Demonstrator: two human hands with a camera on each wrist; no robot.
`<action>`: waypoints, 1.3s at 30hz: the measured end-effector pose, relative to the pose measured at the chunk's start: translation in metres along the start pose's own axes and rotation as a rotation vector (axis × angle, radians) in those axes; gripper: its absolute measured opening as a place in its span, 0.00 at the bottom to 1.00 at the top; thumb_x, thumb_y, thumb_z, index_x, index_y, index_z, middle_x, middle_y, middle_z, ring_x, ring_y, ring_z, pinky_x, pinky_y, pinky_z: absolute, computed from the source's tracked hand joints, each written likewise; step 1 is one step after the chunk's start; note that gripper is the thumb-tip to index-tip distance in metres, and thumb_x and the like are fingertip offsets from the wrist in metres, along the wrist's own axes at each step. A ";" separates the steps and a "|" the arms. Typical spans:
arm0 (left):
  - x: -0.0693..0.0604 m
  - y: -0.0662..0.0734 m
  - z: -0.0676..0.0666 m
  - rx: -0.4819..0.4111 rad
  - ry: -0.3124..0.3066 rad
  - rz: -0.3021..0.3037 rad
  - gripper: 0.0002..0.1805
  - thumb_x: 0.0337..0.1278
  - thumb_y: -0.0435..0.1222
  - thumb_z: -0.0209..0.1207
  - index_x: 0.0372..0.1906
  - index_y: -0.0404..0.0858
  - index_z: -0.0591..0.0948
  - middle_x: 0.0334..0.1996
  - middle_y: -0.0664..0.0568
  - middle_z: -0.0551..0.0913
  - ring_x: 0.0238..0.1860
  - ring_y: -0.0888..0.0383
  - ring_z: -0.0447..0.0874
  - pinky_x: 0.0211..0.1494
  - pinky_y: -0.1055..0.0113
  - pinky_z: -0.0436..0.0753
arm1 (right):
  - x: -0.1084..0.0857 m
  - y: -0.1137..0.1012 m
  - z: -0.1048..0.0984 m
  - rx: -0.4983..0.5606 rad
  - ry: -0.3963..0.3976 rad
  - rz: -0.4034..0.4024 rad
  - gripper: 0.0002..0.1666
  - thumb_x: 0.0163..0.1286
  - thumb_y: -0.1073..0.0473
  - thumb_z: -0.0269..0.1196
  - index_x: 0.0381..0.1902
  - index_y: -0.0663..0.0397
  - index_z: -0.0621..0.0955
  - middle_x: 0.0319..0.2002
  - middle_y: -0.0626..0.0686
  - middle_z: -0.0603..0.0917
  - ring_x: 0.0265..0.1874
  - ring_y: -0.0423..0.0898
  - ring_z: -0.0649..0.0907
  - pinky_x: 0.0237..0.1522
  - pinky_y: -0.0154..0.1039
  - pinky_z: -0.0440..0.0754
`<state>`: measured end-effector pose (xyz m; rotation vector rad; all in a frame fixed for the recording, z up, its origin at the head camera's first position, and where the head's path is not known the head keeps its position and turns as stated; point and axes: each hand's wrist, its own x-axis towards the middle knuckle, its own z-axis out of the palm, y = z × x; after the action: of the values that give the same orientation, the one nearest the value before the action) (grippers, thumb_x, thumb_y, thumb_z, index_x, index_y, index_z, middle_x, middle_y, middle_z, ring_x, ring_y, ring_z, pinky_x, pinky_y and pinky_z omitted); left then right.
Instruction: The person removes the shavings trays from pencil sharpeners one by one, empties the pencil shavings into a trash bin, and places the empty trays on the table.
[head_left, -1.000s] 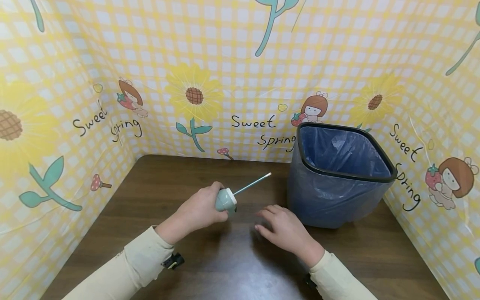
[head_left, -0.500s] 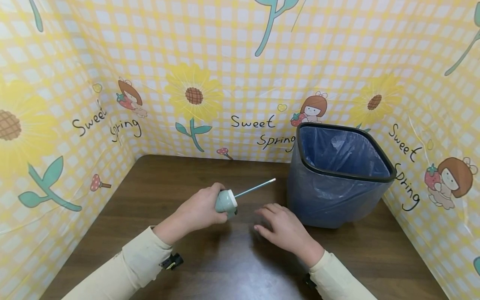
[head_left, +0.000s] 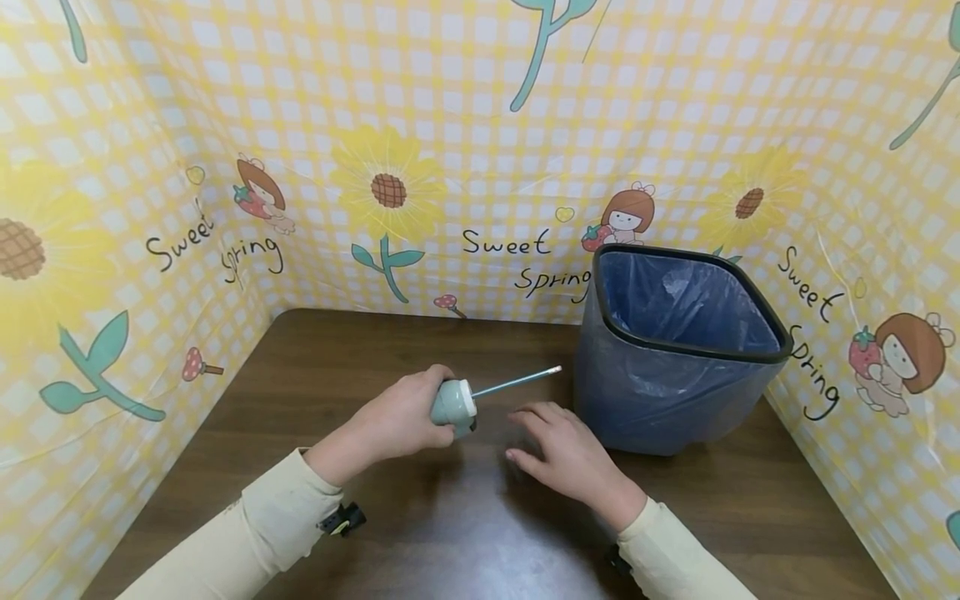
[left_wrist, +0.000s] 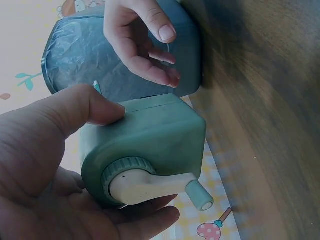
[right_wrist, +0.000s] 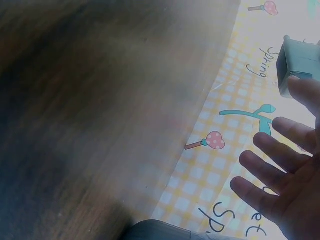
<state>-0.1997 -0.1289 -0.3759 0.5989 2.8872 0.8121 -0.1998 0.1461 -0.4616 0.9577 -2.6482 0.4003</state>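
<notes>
Your pencil (head_left: 517,382) is angling farther right, point apparently inside the hand-crank sharpener (left_wrist: 155,147); your left hand (head_left: 401,417) is gripping that, ideally keeping it steady; your right hand (head_left: 566,454) is holding nothing, fingers apart.

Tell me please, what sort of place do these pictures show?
Probably a small staged tabletop booth: a brown wood-grain table, yellow checked sheeting enclosing it on three sides, and a bag-lined bin standing right on the table.
</notes>
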 end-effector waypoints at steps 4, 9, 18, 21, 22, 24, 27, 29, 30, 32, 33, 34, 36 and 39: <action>0.000 0.001 -0.001 0.008 -0.010 0.006 0.38 0.43 0.40 0.74 0.63 0.37 0.73 0.46 0.50 0.83 0.39 0.57 0.81 0.41 0.62 0.83 | 0.001 -0.001 -0.001 0.039 -0.011 0.016 0.30 0.69 0.38 0.68 0.63 0.46 0.81 0.59 0.46 0.81 0.58 0.45 0.80 0.59 0.49 0.79; 0.000 0.001 -0.002 0.007 -0.014 0.019 0.37 0.44 0.40 0.74 0.62 0.38 0.73 0.47 0.51 0.83 0.40 0.58 0.81 0.41 0.62 0.83 | 0.001 -0.001 0.000 0.111 -0.037 0.061 0.34 0.68 0.35 0.67 0.65 0.45 0.80 0.61 0.45 0.81 0.60 0.44 0.80 0.59 0.48 0.80; -0.002 0.004 -0.004 -0.054 -0.055 0.046 0.36 0.47 0.39 0.74 0.63 0.38 0.73 0.47 0.50 0.83 0.41 0.57 0.82 0.43 0.61 0.83 | 0.002 0.000 0.000 0.283 -0.049 0.159 0.39 0.62 0.42 0.75 0.69 0.41 0.77 0.65 0.46 0.79 0.64 0.46 0.78 0.61 0.51 0.79; -0.004 0.007 -0.004 -0.082 -0.076 0.065 0.36 0.49 0.39 0.74 0.64 0.38 0.73 0.48 0.50 0.83 0.42 0.57 0.82 0.44 0.60 0.83 | 0.003 0.001 0.001 0.293 -0.050 0.191 0.42 0.60 0.41 0.76 0.70 0.40 0.75 0.66 0.47 0.78 0.65 0.47 0.78 0.61 0.52 0.79; -0.004 0.007 -0.004 -0.084 -0.079 0.072 0.36 0.49 0.40 0.74 0.64 0.39 0.73 0.48 0.51 0.83 0.42 0.57 0.82 0.44 0.60 0.83 | 0.003 0.001 0.001 0.293 -0.051 0.200 0.43 0.60 0.41 0.76 0.71 0.40 0.74 0.67 0.47 0.78 0.66 0.48 0.78 0.61 0.52 0.79; -0.005 0.009 -0.004 -0.081 -0.079 0.084 0.36 0.49 0.39 0.74 0.64 0.39 0.73 0.48 0.51 0.83 0.42 0.57 0.82 0.45 0.60 0.83 | 0.004 0.001 0.002 0.305 -0.058 0.213 0.44 0.59 0.40 0.76 0.71 0.41 0.74 0.67 0.48 0.78 0.65 0.48 0.78 0.61 0.52 0.79; -0.005 0.012 -0.005 -0.077 -0.075 0.085 0.35 0.49 0.39 0.74 0.63 0.39 0.73 0.48 0.51 0.83 0.42 0.58 0.82 0.45 0.60 0.83 | 0.004 0.001 0.001 0.330 -0.074 0.220 0.46 0.59 0.34 0.74 0.71 0.43 0.74 0.67 0.49 0.78 0.65 0.48 0.78 0.61 0.52 0.79; -0.005 0.013 -0.005 -0.070 -0.075 0.085 0.35 0.49 0.38 0.74 0.63 0.39 0.73 0.48 0.51 0.83 0.42 0.58 0.82 0.45 0.60 0.84 | 0.003 0.001 0.002 0.356 -0.082 0.218 0.48 0.59 0.31 0.72 0.72 0.42 0.73 0.68 0.48 0.77 0.66 0.48 0.77 0.61 0.53 0.79; -0.006 0.013 -0.005 -0.071 -0.076 0.084 0.35 0.49 0.38 0.74 0.63 0.39 0.73 0.48 0.51 0.83 0.42 0.57 0.82 0.45 0.59 0.84 | 0.003 0.000 0.002 0.366 -0.087 0.217 0.49 0.58 0.29 0.71 0.73 0.41 0.72 0.68 0.47 0.77 0.67 0.48 0.77 0.62 0.53 0.78; -0.006 0.014 -0.005 -0.071 -0.077 0.085 0.36 0.48 0.38 0.74 0.63 0.39 0.73 0.48 0.51 0.83 0.42 0.57 0.82 0.44 0.59 0.84 | 0.003 0.000 0.002 0.389 -0.092 0.213 0.51 0.58 0.28 0.71 0.75 0.37 0.70 0.70 0.46 0.75 0.69 0.47 0.75 0.64 0.53 0.76; -0.006 0.014 -0.005 -0.068 -0.081 0.086 0.36 0.48 0.38 0.74 0.64 0.39 0.73 0.48 0.51 0.83 0.42 0.57 0.81 0.44 0.60 0.84 | 0.004 0.000 0.002 0.401 -0.093 0.209 0.52 0.58 0.29 0.72 0.76 0.36 0.69 0.71 0.45 0.74 0.70 0.47 0.74 0.65 0.53 0.76; -0.006 0.015 -0.005 -0.068 -0.082 0.087 0.36 0.48 0.38 0.74 0.64 0.40 0.73 0.48 0.51 0.83 0.42 0.57 0.81 0.44 0.60 0.83 | 0.004 0.000 0.003 0.409 -0.095 0.205 0.52 0.58 0.30 0.73 0.77 0.34 0.67 0.72 0.44 0.73 0.71 0.46 0.73 0.66 0.53 0.75; -0.006 0.015 -0.004 -0.070 -0.083 0.088 0.37 0.48 0.39 0.74 0.65 0.41 0.72 0.48 0.52 0.82 0.42 0.58 0.81 0.43 0.60 0.83 | 0.005 -0.001 0.003 0.433 -0.096 0.199 0.53 0.58 0.34 0.75 0.78 0.33 0.65 0.73 0.42 0.72 0.72 0.46 0.71 0.67 0.53 0.74; -0.006 0.015 -0.003 -0.075 -0.083 0.101 0.36 0.48 0.39 0.73 0.65 0.42 0.72 0.48 0.53 0.82 0.41 0.58 0.81 0.43 0.62 0.82 | 0.006 -0.002 0.004 0.462 -0.089 0.184 0.54 0.58 0.40 0.77 0.78 0.34 0.65 0.74 0.42 0.71 0.72 0.46 0.71 0.68 0.53 0.73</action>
<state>-0.1896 -0.1209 -0.3652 0.7571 2.7576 0.8811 -0.2033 0.1401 -0.4627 0.8675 -2.7921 1.0706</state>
